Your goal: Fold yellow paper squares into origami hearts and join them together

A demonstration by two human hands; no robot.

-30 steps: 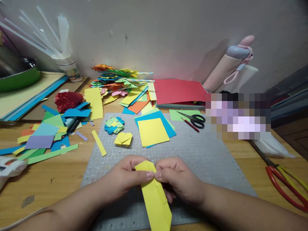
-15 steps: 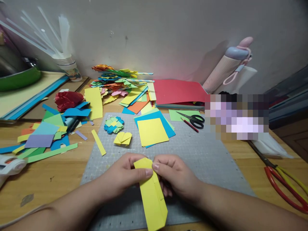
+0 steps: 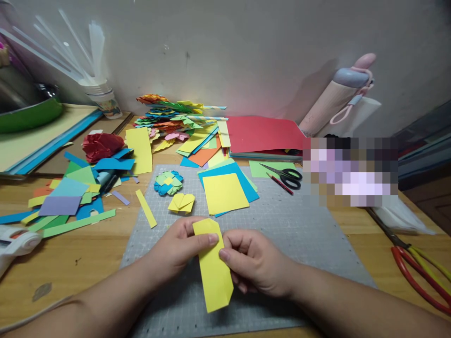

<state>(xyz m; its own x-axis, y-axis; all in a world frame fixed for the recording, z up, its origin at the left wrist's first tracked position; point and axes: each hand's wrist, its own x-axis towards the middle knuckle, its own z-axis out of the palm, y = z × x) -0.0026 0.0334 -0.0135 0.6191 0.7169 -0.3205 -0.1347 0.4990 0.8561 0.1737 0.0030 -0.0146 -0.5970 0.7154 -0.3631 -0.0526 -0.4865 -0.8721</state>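
A folded yellow paper [image 3: 213, 277] is held up over the grey cutting mat [image 3: 303, 263]. It is a long strip with its corners folded in on the right side. My left hand [image 3: 185, 241] grips the upper part, thumb on the front face and fingers behind. At the right edge, my right hand [image 3: 252, 258] pinches the paper between thumb and curled fingers. Just beyond them on the mat lie a folded yellow paper piece [image 3: 181, 203], a blue and green paper flower [image 3: 168, 182] and a stack of square sheets with a yellow square [image 3: 225, 193] on top.
Black scissors [image 3: 289, 177] and a red pencil [image 3: 280, 183] lie at the mat's back right. Coloured scraps [image 3: 59, 205] and a white glue gun [image 3: 19, 241] are on the left. Large red-handled scissors [image 3: 416, 272] lie at right. A pink bottle [image 3: 331, 98] leans on the wall.
Both hands have raised the yellow paper slightly and shifted it left. The right thumb has slid lower along the edge, and the raised flap on that side now lies flat.
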